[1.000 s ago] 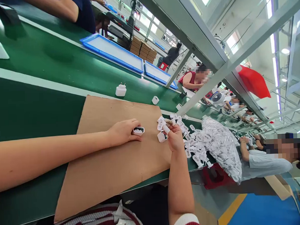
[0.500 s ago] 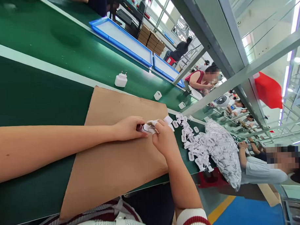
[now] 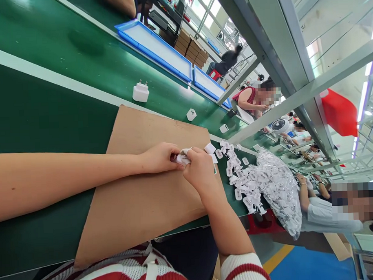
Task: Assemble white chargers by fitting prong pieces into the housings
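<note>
Left hand (image 3: 161, 157) and right hand (image 3: 199, 169) meeting over the cardboard sheet (image 3: 139, 199) on the green desk (image 3: 51, 116), both pinched closed around one small white charger shell (image 3: 182, 158) held between the fingertips. Loose pile of white shells (image 3: 236, 175) at 3 o'clock of the hands, clear bag of more (image 3: 278, 190) just beyond. White plug adapter (image 3: 140, 92) at 11 o'clock, well apart. Blue trays (image 3: 159, 49) farther off at 12 o'clock.
</note>
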The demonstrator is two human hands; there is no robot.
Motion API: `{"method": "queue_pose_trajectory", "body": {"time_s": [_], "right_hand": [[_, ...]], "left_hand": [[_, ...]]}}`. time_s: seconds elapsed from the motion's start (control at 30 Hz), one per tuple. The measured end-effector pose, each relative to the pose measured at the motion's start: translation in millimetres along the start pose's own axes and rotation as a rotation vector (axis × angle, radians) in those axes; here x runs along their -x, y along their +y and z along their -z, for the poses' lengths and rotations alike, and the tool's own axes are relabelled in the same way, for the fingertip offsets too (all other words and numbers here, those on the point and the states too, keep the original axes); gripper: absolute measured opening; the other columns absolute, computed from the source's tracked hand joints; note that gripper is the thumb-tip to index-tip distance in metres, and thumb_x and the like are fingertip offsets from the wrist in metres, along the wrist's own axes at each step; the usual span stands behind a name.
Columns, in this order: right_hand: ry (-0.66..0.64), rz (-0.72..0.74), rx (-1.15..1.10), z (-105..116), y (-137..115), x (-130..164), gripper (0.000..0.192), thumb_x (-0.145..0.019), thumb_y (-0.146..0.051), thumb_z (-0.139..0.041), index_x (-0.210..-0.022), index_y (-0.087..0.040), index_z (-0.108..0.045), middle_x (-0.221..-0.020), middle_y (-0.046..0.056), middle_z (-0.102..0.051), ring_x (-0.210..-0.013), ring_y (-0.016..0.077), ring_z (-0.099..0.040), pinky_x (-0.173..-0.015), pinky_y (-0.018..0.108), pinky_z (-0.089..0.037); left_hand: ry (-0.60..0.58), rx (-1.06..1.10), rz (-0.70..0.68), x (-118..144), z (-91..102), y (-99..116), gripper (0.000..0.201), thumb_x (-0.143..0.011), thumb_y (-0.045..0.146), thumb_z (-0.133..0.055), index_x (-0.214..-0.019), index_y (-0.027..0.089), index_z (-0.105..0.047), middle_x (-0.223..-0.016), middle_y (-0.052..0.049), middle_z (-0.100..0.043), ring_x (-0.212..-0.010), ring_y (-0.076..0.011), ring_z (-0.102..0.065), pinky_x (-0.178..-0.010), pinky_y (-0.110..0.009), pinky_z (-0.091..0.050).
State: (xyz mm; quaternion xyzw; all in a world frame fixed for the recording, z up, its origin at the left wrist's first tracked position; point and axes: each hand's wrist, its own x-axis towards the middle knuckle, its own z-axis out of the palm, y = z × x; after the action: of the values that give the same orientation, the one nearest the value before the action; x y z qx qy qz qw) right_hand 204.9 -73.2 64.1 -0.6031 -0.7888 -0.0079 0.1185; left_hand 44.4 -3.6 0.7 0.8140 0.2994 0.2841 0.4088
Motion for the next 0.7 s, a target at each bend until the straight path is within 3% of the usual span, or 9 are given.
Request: {"method": "queue_pose_trajectory", "body": {"time_s": [0.1, 0.17, 0.23, 0.3, 0.37, 0.47, 0.6, 0.7], "right_hand": [[0.067, -0.072, -0.094, -9, 1, 7, 0.032, -0.070, -0.003, -0.060, -0.091, -0.024, -0.072, -0.084, 0.003, -0.067, -0.078, 0.0204, -0.060, -0.068, 0.030, -0.044], [0.084, -0.126, -0.281, -12, 12, 12, 0.040, -0.074, -0.008, -0.063, -0.108, -0.027, -0.073, -0.093, 0.002, -0.072, -0.085, 0.0204, -0.064, -0.074, 0.029, -0.049], [0.139, -0.170, -0.490, -11, 35, 15, 0.045, -0.080, -0.015, -0.064, -0.122, -0.030, -0.070, -0.106, 0.001, -0.074, -0.097, 0.0199, -0.066, -0.082, 0.029, -0.053], [0.281, -0.247, -0.582, -6, 68, 17, 0.043, -0.086, -0.022, -0.061, -0.127, -0.030, -0.069, -0.118, 0.002, -0.073, -0.107, 0.0206, -0.064, -0.091, 0.032, -0.053], [0.418, -0.387, -0.477, -1, 104, 19, 0.039, -0.087, -0.020, -0.057, -0.122, -0.024, -0.072, -0.119, 0.008, -0.072, -0.111, 0.0241, -0.062, -0.097, 0.038, -0.050], [0.393, -0.562, -0.266, 0, 146, 24, 0.033, -0.079, -0.013, -0.059, -0.107, -0.018, -0.076, -0.110, 0.013, -0.072, -0.116, 0.0298, -0.057, -0.104, 0.045, -0.043], [0.349, -0.602, -0.252, -11, 165, 28, 0.022, -0.068, -0.011, -0.066, -0.085, -0.020, -0.075, -0.094, 0.011, -0.072, -0.107, 0.0307, -0.058, -0.098, 0.044, -0.045], [0.371, -0.617, -0.283, -17, 168, 29, 0.012, -0.066, -0.016, -0.067, -0.077, -0.021, -0.070, -0.088, 0.008, -0.071, -0.100, 0.0284, -0.059, -0.094, 0.043, -0.047]], "left_hand": [[0.008, 0.007, -0.005, 3, -1.7, 3, 0.041, -0.076, 0.059, -0.067, -0.069, 0.019, -0.060, -0.068, -0.001, -0.057, -0.066, -0.0172, -0.052, -0.060, -0.028, -0.038], [-0.004, 0.026, 0.009, 4, -2.9, 5, 0.044, -0.077, 0.062, -0.067, -0.076, 0.019, -0.064, -0.070, -0.001, -0.060, -0.067, -0.0177, -0.054, -0.060, -0.028, -0.040], [-0.039, 0.039, 0.042, 1, -1.1, 6, 0.045, -0.076, 0.063, -0.069, -0.084, 0.019, -0.068, -0.073, -0.001, -0.064, -0.067, -0.0185, -0.057, -0.060, -0.028, -0.042], [-0.045, 0.046, 0.078, -9, 6.7, 5, 0.046, -0.074, 0.061, -0.072, -0.092, 0.019, -0.070, -0.078, -0.002, -0.069, -0.071, -0.0201, -0.061, -0.063, -0.029, -0.045], [0.044, 0.001, 0.152, -26, 22.2, 0, 0.048, -0.074, 0.057, -0.074, -0.101, 0.018, -0.072, -0.088, -0.002, -0.072, -0.079, -0.0208, -0.063, -0.070, -0.029, -0.047], [0.266, -0.155, 0.309, -59, 57.9, -11, 0.053, -0.078, 0.051, -0.073, -0.117, 0.016, -0.069, -0.101, -0.003, -0.071, -0.086, -0.0196, -0.060, -0.076, -0.029, -0.044], [0.403, -0.287, 0.434, -89, 104.1, -28, 0.058, -0.084, 0.047, -0.069, -0.129, 0.011, -0.062, -0.113, -0.006, -0.066, -0.095, -0.0208, -0.053, -0.081, -0.031, -0.038], [0.431, -0.338, 0.533, -96, 114.3, -33, 0.067, -0.078, 0.046, -0.076, -0.128, 0.004, -0.059, -0.124, -0.013, -0.063, -0.112, -0.0273, -0.048, -0.093, -0.036, -0.037]]}}
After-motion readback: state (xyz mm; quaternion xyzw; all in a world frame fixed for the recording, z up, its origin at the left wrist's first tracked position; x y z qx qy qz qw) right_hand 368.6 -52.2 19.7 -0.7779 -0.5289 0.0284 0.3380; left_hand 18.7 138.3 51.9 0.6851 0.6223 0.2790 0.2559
